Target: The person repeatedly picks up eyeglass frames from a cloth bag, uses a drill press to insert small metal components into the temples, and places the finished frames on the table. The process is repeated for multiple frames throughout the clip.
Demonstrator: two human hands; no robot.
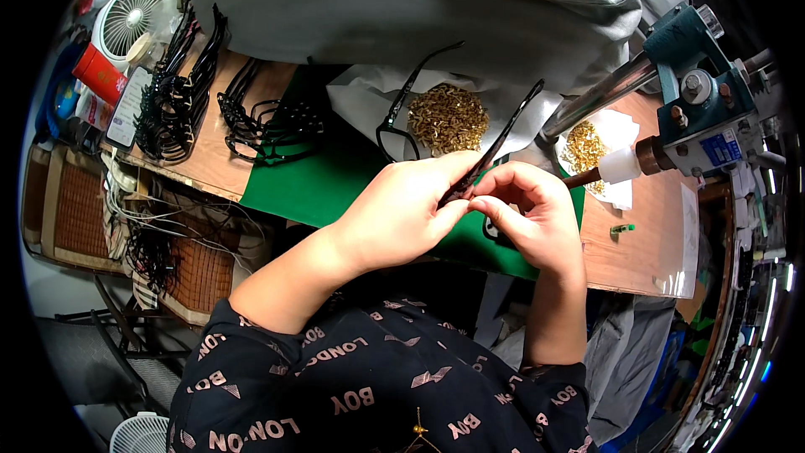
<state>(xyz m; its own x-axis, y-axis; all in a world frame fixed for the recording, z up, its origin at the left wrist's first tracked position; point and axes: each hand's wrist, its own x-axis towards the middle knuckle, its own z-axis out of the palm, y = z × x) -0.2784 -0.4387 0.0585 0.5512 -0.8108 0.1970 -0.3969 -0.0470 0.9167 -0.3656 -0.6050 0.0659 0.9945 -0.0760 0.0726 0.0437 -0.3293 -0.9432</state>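
A black eyeglass frame is held over the green mat, its two long temples angled up and away. My left hand is closed round its middle and covers much of it. One slim temple rises between my hands. My right hand is closed in a pinch, thumb and forefinger meeting against the frame near that temple's lower end. Any small part between those fingertips is hidden. Just beyond my hands, a heap of small gold metal pieces lies on a white sheet.
Black eyeglass frames lie stacked at the left, beside a phone and a white fan. A teal machine head juts in from the right, near a second gold heap. A small green item sits on the wood.
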